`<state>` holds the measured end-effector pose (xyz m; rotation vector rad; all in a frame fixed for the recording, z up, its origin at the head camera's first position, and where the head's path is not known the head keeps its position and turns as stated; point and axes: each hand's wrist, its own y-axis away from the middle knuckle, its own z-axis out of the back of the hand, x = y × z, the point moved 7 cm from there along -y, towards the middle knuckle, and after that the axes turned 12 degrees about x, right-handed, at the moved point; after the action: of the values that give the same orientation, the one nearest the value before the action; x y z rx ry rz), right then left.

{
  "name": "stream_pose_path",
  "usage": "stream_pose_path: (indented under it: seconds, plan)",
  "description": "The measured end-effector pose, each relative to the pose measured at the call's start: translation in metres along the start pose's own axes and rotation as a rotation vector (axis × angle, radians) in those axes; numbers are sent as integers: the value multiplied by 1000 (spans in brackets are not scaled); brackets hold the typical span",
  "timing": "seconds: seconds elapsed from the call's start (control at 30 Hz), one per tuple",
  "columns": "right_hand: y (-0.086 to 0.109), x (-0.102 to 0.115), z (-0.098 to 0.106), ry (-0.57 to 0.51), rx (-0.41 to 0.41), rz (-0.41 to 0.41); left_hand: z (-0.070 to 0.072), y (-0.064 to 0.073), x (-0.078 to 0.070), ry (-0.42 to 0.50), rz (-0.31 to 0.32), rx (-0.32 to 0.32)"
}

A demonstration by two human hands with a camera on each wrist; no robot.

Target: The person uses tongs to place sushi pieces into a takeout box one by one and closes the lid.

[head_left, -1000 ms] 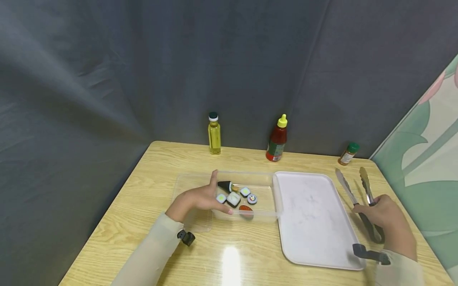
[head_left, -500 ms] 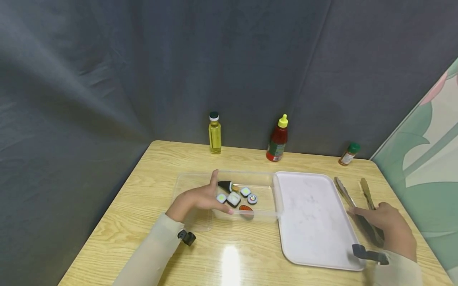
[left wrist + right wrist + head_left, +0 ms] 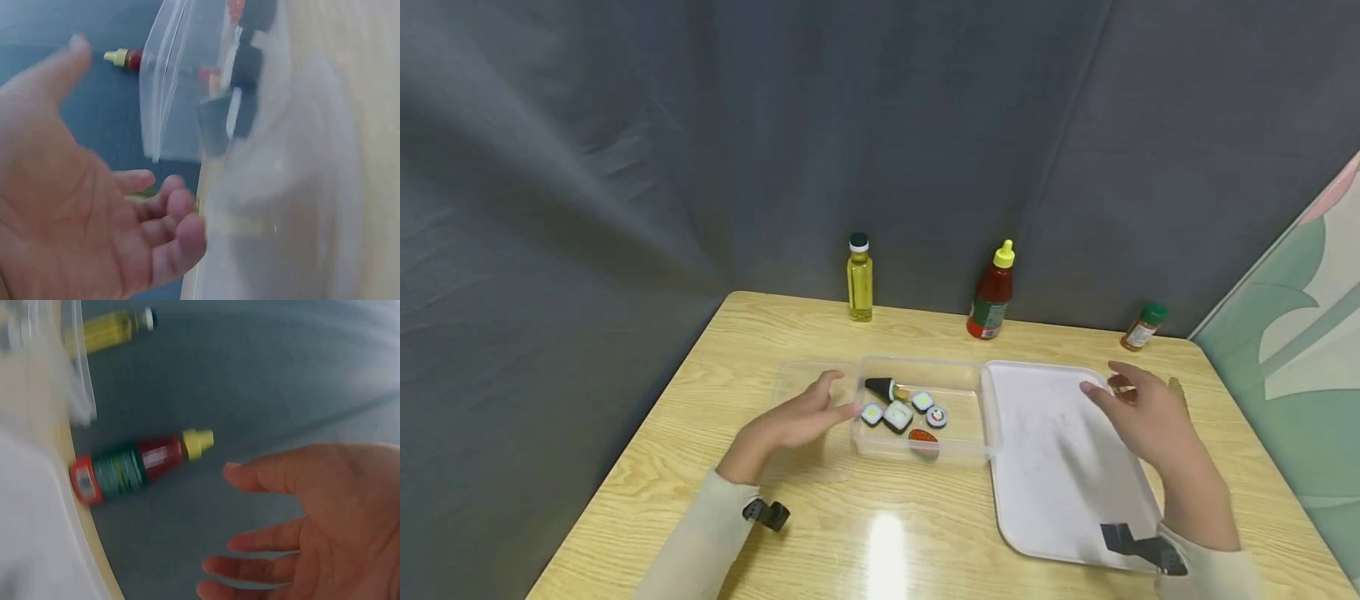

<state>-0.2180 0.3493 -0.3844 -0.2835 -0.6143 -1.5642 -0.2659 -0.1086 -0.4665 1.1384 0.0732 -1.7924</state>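
My left hand [image 3: 797, 423] hovers by the left wall of a clear plastic container [image 3: 964, 417], over its flat clear lid [image 3: 823, 468]. Its fingers are loosely bent and hold nothing in the left wrist view. Inside the container lie several sushi pieces: a dark cone-shaped hand roll [image 3: 880, 388], a large white roll [image 3: 898, 417], small rolls and a red-topped piece [image 3: 923, 440]. Above the right edge of a white tray [image 3: 1052, 483] is my right hand [image 3: 1153, 421], fingers spread, palm bare in the right wrist view. It hides most of the metal tongs [image 3: 1177, 388].
Along the back of the wooden table [image 3: 775, 321] stand a bottle of yellow oil [image 3: 861, 287], a red sauce bottle [image 3: 991, 300] with a yellow cap, and a small green-capped spice jar [image 3: 1142, 327]. A dark curtain [image 3: 850, 125] hangs behind them.
The right hand has let go of the tongs, risen and moved forward and left toward the tray. The left hand has released the container's edge and drawn back left.
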Motion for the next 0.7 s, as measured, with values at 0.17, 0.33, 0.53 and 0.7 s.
stream_pose_path:
  seconds: [0.17, 0.33, 0.53, 0.7]
  plan:
    - [-3, 43, -24, -16, 68, 96, 16, 39, 37, -167, 170, -239]
    - [-12, 74, -42, -33, 119, 150, 17, 71, 64, -261, 333, -329]
    - [-22, 93, -54, -53, 144, 161, 8, 84, 76, -232, 382, -300]
    - [-26, 91, -60, -54, 154, 148, 5, 80, 75, -133, 324, -247]
